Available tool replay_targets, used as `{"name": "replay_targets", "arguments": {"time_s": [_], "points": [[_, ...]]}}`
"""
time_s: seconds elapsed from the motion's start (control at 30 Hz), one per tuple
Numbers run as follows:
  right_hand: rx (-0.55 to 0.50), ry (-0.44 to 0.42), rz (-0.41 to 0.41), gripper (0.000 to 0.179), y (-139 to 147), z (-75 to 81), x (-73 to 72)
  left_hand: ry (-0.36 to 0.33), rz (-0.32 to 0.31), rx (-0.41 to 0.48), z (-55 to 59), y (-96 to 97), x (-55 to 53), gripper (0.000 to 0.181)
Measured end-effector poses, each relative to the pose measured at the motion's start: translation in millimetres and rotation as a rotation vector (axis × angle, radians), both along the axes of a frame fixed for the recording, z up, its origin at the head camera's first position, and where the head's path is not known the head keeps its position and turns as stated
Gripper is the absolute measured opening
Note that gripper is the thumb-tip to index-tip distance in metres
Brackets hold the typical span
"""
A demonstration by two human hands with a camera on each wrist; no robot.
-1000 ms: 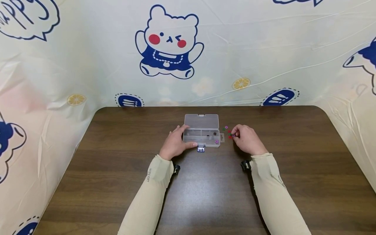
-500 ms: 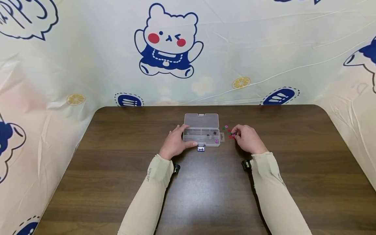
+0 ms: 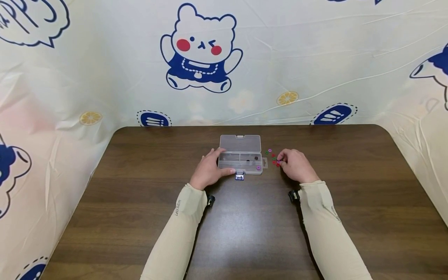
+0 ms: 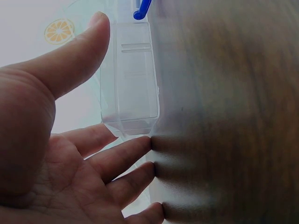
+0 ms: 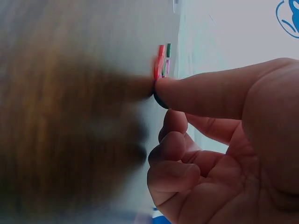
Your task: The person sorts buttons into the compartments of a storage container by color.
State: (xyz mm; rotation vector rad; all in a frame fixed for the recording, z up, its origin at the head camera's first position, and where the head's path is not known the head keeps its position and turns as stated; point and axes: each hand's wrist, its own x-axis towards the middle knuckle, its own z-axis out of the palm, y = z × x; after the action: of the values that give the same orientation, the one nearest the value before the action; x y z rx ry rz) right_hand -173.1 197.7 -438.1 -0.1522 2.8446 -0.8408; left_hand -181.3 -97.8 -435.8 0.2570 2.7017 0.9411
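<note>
The clear box [image 3: 248, 168] lies near the far edge of the table [image 3: 241, 221], with a narrow strip of wood between its folded-back lid [image 3: 240, 144] and this edge. To left and right the wood spreads wide, and toward the person it runs long between the two sleeves [image 3: 173, 233].

The left hand [image 3: 207, 169] stays at the left end of the box; its fingers and thumb are extended and they touch the rim, the thumb on the near side. The right hand [image 3: 297, 167] is just beside the right end, with the thumb and first finger at a purple piece [image 3: 278, 161] and the other fingers bent; whether they grasp it, I cannot tell. Red and green pieces [image 3: 274, 162] lie near, small and bright.

The box is thin, transparent plastic, rectangular, divided by walls; it contains a purple ring [image 3: 258, 168] and dark round pieces [image 3: 256, 158]. The table shows brown grain and rounded far corners. Behind, the pale sheet [image 3: 140, 70] has creases and printed figures.
</note>
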Motion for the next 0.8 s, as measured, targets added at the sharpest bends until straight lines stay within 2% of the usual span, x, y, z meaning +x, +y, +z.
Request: {"name": "replay_targets", "arguments": {"time_s": [0.37,0.8], "points": [[0.002,0.02,0.012,0.007,2.1,-2.0,-0.9,0.013,-0.011,-0.009,1.0,-0.1,-0.3,0.078],[-0.002,0.005,0.0,0.007,1.2,-0.2,-0.9,0.007,-0.005,-0.007,1.6,0.6,0.6,0.078]]}}
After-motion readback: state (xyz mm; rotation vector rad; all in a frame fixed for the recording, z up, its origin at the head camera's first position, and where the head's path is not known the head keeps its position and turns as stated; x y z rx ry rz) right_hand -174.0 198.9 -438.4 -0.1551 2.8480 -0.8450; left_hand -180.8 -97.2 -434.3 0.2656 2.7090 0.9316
